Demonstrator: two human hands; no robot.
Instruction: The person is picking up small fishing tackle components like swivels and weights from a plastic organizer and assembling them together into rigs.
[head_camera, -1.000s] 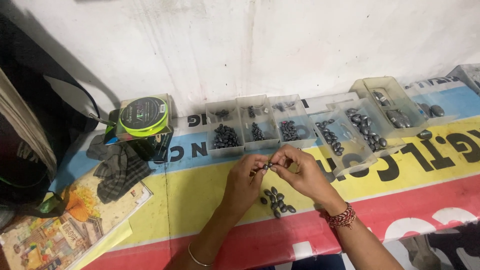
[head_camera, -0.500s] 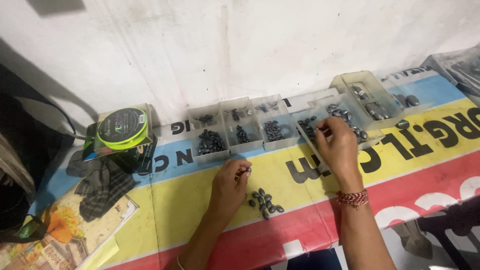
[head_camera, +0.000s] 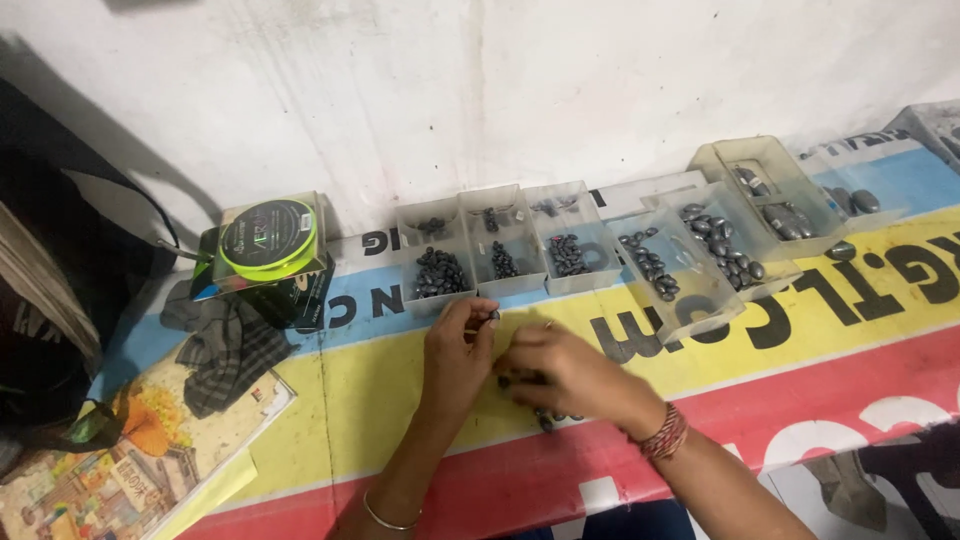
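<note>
left hand (head_camera: 455, 345) pinching small dark oval lead sinker (head_camera: 493, 316); right hand (head_camera: 560, 375) closing beside it over loose dark sinker pile (head_camera: 548, 418) near tray row (head_camera: 505, 290); few done, most remaining.

Both forearms enter from the bottom edge and converge toward frame centre. Left hand (head_camera: 458, 350) raised on a near-vertical forearm, back of hand to camera, fingers curled, thumb and forefinger tips pinched together at upper right of the hand. Thin bangle on left wrist. Right hand (head_camera: 568, 372) comes in diagonally from lower right, palm down, fingers bent downward, knuckles up. Red-and-gold bangles on right wrist. The two hands sit just beside each other, fingertips nearly meeting.
</note>
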